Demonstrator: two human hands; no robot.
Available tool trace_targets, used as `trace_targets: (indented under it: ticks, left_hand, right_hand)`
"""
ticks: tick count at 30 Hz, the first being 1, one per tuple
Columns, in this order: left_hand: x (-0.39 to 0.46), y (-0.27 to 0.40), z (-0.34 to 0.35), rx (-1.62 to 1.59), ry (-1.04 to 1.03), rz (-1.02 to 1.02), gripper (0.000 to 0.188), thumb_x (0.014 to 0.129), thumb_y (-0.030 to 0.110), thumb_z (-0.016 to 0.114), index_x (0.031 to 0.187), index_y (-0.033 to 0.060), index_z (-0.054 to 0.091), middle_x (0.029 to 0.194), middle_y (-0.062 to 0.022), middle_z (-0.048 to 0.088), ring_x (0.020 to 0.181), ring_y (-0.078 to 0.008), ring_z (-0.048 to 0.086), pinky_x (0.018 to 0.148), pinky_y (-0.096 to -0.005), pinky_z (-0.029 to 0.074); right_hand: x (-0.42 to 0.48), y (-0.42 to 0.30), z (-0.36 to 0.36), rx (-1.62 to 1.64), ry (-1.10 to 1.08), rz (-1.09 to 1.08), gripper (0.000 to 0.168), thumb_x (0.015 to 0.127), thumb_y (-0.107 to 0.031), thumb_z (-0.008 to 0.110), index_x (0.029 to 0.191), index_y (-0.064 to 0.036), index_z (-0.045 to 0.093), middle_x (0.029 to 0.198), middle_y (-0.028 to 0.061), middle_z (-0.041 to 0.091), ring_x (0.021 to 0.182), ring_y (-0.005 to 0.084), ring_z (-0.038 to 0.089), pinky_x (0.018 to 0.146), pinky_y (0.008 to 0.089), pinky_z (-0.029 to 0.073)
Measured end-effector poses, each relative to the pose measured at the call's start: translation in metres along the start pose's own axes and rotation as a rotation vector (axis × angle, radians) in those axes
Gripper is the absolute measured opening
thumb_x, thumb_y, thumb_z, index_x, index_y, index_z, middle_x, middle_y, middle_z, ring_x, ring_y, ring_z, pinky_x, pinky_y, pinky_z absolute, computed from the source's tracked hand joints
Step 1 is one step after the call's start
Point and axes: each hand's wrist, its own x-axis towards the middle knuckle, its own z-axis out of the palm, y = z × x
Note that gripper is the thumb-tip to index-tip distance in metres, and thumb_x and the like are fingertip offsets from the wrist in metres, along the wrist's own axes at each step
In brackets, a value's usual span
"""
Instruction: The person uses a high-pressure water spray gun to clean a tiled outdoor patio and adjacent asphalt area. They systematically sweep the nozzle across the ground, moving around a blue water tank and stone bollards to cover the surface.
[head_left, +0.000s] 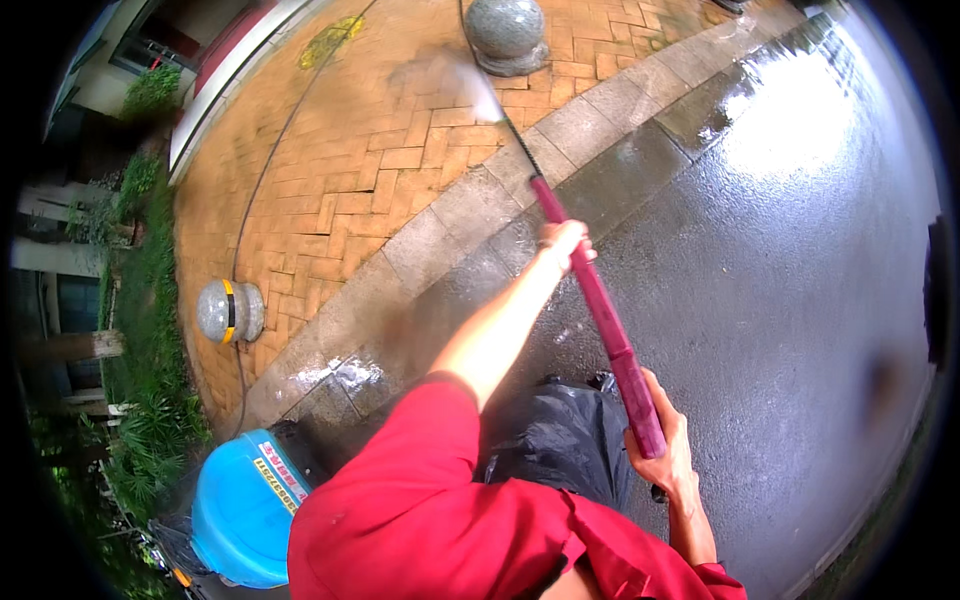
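My left hand (568, 241) is closed around the upper part of a long wine-red spray lance (600, 300). Lower down, near its rear end, my right hand (667, 442) grips the same lance. A thin dark rod (523, 142) extends from its front end, and white spray (480, 94) leaves it over orange herringbone brick paving (397, 157). Close to the spray stands a grey stone ball bollard (505, 34). Both my sleeves are red, and black plastic sheeting (562, 435) covers my lower body.
A second ball bollard (229, 311) with a yellow-and-black band stands at left. A dark hose (259, 180) crosses the bricks. A blue tank (244, 510) bearing writing is at lower left. Stone kerb slabs (420, 244) border the wet dark road (750, 315); plants (150, 435) line the left.
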Motion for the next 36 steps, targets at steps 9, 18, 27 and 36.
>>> trace_targets:
  ticks: [9,18,27,36]
  left_hand:
    - [0.031,-0.014,0.055,0.003,-0.042,-0.081,0.006,0.076,0.002,0.054,0.072,0.0018,0.049,0.054,-0.0065,0.047,0.042,-0.0173,0.049,0.042,-0.0372,0.051]
    - [0.04,0.012,0.143,0.052,-0.233,0.05,0.012,0.078,0.011,0.058,0.072,0.0009,0.056,0.057,-0.0077,0.054,0.047,-0.0212,0.056,0.048,-0.0344,0.05]
    - [0.034,-0.092,0.003,0.138,0.294,-0.236,0.014,0.077,0.01,0.051,0.064,0.0032,0.048,0.056,-0.0107,0.048,0.047,-0.0264,0.051,0.048,-0.0417,0.05]
    - [-0.024,-0.107,0.175,-0.162,-0.243,-0.093,0.009,0.074,0.003,0.058,0.071,0.0006,0.05,0.059,-0.0087,0.052,0.044,-0.0182,0.053,0.042,-0.0356,0.051]
  right_hand:
    - [0.006,0.041,-0.039,0.055,0.019,0.039,0.07,0.066,-0.001,0.056,0.132,-0.003,0.032,0.1,0.0251,0.059,0.091,0.0361,0.06,0.077,0.033,0.047]
    - [0.028,0.04,-0.079,0.084,0.104,0.111,0.07,0.068,0.002,0.051,0.134,-0.003,0.029,0.099,0.0196,0.06,0.083,0.0236,0.063,0.074,0.029,0.046]
    - [0.011,0.09,-0.093,0.103,-0.186,0.097,0.07,0.063,0.0,0.054,0.131,-0.004,0.036,0.093,0.0287,0.056,0.085,0.0387,0.059,0.073,0.0351,0.047]
    - [-0.057,0.066,-0.118,-0.028,0.052,0.293,0.07,0.065,0.003,0.048,0.133,0.002,0.03,0.086,0.0124,0.059,0.064,0.0146,0.053,0.063,0.0261,0.046]
